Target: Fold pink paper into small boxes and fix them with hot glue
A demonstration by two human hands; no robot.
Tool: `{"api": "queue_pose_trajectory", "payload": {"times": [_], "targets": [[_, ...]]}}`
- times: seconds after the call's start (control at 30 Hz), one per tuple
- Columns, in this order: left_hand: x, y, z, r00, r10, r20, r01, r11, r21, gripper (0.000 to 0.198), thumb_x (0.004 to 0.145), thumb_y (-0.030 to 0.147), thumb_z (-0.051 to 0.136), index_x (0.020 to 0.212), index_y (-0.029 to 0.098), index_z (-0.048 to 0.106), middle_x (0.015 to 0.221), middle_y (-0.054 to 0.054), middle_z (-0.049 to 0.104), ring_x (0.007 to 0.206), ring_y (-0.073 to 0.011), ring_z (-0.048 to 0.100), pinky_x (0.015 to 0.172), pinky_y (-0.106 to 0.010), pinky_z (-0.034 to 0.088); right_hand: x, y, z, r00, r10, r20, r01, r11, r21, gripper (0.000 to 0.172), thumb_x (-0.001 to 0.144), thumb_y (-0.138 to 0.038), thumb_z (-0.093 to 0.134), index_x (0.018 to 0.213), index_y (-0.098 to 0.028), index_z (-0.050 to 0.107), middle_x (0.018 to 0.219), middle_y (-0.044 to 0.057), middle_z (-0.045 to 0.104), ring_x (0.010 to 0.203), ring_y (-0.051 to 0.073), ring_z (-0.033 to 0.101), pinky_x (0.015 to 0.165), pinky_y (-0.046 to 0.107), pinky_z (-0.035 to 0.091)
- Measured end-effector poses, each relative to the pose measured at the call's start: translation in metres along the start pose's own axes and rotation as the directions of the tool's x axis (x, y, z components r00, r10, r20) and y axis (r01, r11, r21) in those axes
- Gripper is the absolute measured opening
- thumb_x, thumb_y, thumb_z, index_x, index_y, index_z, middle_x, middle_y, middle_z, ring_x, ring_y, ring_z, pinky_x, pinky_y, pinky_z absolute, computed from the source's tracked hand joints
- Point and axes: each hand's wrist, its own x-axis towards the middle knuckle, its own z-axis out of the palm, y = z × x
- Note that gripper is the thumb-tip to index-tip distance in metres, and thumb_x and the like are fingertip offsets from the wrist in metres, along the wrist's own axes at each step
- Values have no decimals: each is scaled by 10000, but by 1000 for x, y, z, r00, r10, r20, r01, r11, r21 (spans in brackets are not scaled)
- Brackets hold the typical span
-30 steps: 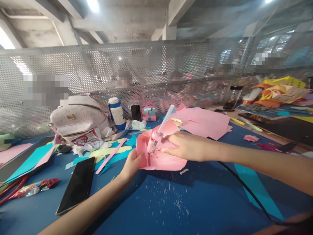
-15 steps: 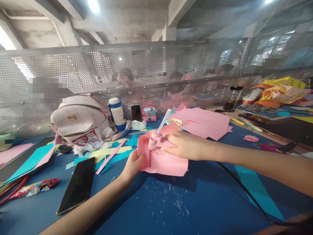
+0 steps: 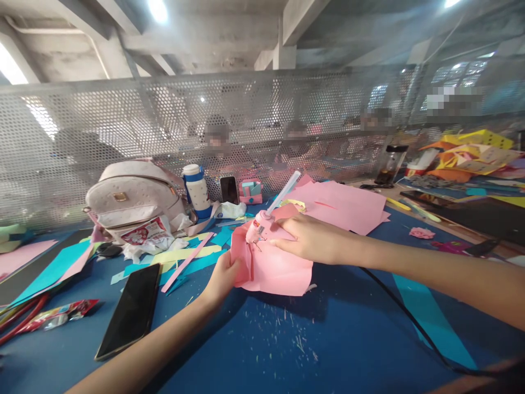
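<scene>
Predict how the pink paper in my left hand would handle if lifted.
The pink paper would probably flex, since its edges already curve. Looking thin, it is likely light. The fold by the left hand may shift.

A lamp (image 3: pixel 158 10) above burns out to white with a soft halo; another lamp (image 3: pixel 452 2) is cut by the top edge, and a bright opening (image 3: pixel 10 63) at far left is blown out too. The ceiling (image 3: pixel 217 35) looks grey and dim, with milky haze toward the upper right. Light specks through the mesh (image 3: pixel 254 101), behind which everything is soft, partly under blocky pixelation. The table (image 3: pixel 340 350) is moderately, evenly lit, with a soft-edged shadow below the pink paper (image 3: pixel 283 273). The glue gun (image 3: pixel 262 223) is fairly clear. Wide-angle distortion stretches things near the sides; the lower right corner is dark and blurred.
</scene>
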Motion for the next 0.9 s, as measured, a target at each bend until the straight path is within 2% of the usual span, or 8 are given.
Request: {"api": "queue_pose_trajectory", "payload": {"times": [0.13, 0.27, 0.43, 0.6, 0.67, 0.73, 0.8, 0.9], "targets": [[0, -1, 0, 1000, 13, -1, -13, 1000, 9, 139, 703, 239, 597, 625, 163, 510, 539, 52, 459, 464, -67, 368, 444, -190, 249, 0, 2, 3, 1000, 26, 9, -25, 998, -51, 427, 905, -472, 443, 1112, -142, 619, 1108, 159, 637, 964, 274, 618, 764, 342, 445], [2, -4, -1, 1000, 29, -4, -29, 999, 23, 137, 700, 250, 595, 632, 156, 522, 536, 52, 459, 466, -69, 372, 448, -191, 256, 1, 2, 7, 999, 36, 25, -33, 993, -117, 449, 904, -503, 414, 996, -124, 638, 1017, 171, 652, 866, 276, 629, 685, 346, 436], [4, -6, -1, 1000, 29, -11, -28, 999, 38, 147, 683, 269, 599, 632, 158, 517, 533, 53, 455, 458, -68, 366, 448, -197, 249, 2, 2, 9, 998, 13, 55, -11, 1000, -29, 485, 908, -555, 411, 963, -131, 641, 1001, 154, 671, 897, 271, 627, 719, 349, 450], [5, -8, -2, 1000, 15, -5, -15, 997, 70, 147, 672, 284, 573, 644, 165, 491, 539, 52, 445, 460, -71, 363, 445, -202, 250, 3, 3, 4, 992, -82, -98, 88, 994, 58, 366, 920, -455, 458, 1051, -157, 625, 1172, 141, 633, 1099, 277, 562, 874, 356, 430], [6, -9, -4, 1000, 14, -16, -12, 995, 99, 148, 668, 281, 560, 634, 172, 466, 533, 57, 425, 463, -70, 351, 446, -201, 244, 2, 5, -1, 977, -107, -182, 120, 991, 63, 325, 925, -441, 457, 957, -168, 630, 1058, 112, 665, 1017, 256, 587, 844, 345, 433], [9, -10, -6, 999, 17, -29, -13, 991, 135, 153, 658, 272, 557, 620, 179, 441, 531, 61, 410, 469, -68, 341, 448, -201, 234, -1, 8, -6, 972, -99, -211, 118, 990, 79, 331, 922, -459, 466, 854, -170, 614, 826, 67, 666, 811, 215, 604, 720, 317, 438], [12, -11, -9, 999, 24, -35, -17, 985, 174, 158, 651, 269, 550, 613, 184, 423, 531, 62, 399, 472, -68, 333, 448, -202, 222, -7, 14, -12, 982, -52, -180, 80, 985, 152, 356, 910, -495, 488, 803, -170, 588, 623, 12, 598, 613, 166, 560, 587, 286, 407], [18, -10, -15, 999, 30, -19, -25, 973, 231, 160, 655, 279, 534, 603, 188, 413, 526, 60, 390, 465, -69, 330, 443, -205, 211, -21, 28, -19, 991, 24, -132, 21, 942, 334, 378, 890, -522, 521, 735, -178, 544, 481, -35, 513, 453, 120, 495, 485, 264, 376]]}}
